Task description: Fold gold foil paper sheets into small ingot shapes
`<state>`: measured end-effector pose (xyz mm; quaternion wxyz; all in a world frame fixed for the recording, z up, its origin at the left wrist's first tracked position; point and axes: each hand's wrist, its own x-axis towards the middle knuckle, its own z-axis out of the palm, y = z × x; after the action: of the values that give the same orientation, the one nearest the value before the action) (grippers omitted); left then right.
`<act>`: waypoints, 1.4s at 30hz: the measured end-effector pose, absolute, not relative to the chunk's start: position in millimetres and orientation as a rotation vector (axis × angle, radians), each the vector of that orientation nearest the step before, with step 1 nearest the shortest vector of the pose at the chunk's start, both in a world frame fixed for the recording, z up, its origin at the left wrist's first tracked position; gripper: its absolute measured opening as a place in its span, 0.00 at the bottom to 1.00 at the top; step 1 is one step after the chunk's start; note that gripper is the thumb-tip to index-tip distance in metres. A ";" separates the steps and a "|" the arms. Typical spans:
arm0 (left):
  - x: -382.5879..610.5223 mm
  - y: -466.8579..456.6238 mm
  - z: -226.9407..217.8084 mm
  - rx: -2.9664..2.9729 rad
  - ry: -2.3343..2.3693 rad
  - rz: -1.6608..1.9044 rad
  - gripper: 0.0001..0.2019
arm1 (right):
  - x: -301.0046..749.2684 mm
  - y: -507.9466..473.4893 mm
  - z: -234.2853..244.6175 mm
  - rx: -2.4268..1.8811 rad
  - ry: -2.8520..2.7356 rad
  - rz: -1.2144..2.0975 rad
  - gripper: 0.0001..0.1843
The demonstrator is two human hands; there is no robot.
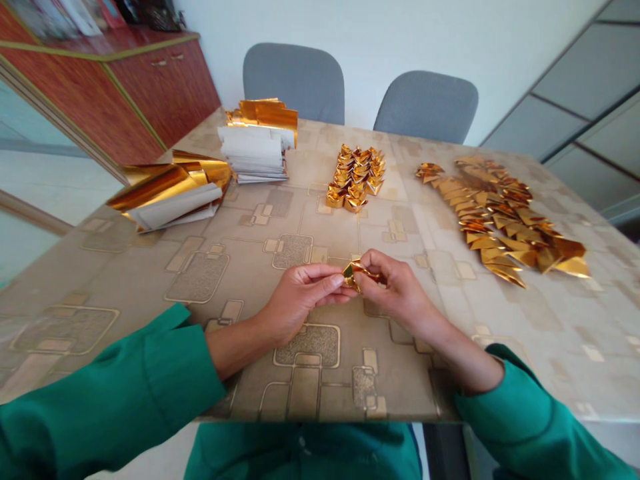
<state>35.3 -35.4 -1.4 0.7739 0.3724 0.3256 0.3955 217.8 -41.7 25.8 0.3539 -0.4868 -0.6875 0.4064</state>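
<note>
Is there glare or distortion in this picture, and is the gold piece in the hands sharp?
Head view: daylight is soft, shadows faint; the curled gold foil sheets glare brightly; the wide lens bends the table edges; the folded gold piece between left hand and right hand is in focus.

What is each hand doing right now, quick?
Left hand: closed, pinching one end of the small folded gold foil paper piece.
Right hand: closed, gripping the other end of the same piece.
</note>
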 end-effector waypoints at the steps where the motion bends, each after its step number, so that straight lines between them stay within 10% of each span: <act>1: 35.1 -35.2 -1.4 0.810 0.702 0.854 0.07 | 219.3 -40.8 25.3 -1.240 -1.767 1.112 0.11; 25: 35.9 -34.5 4.3 0.932 0.761 0.790 0.09 | 224.3 -40.7 33.9 -1.112 -1.618 1.641 0.19; 42: 34.9 -33.2 2.8 0.993 0.820 0.883 0.09 | 213.8 -42.5 20.0 -1.195 -1.628 1.256 0.15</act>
<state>34.9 -33.2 2.8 0.7103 0.4477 0.3698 0.3978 213.8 -42.5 20.0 0.3724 -0.4663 -0.6353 0.4901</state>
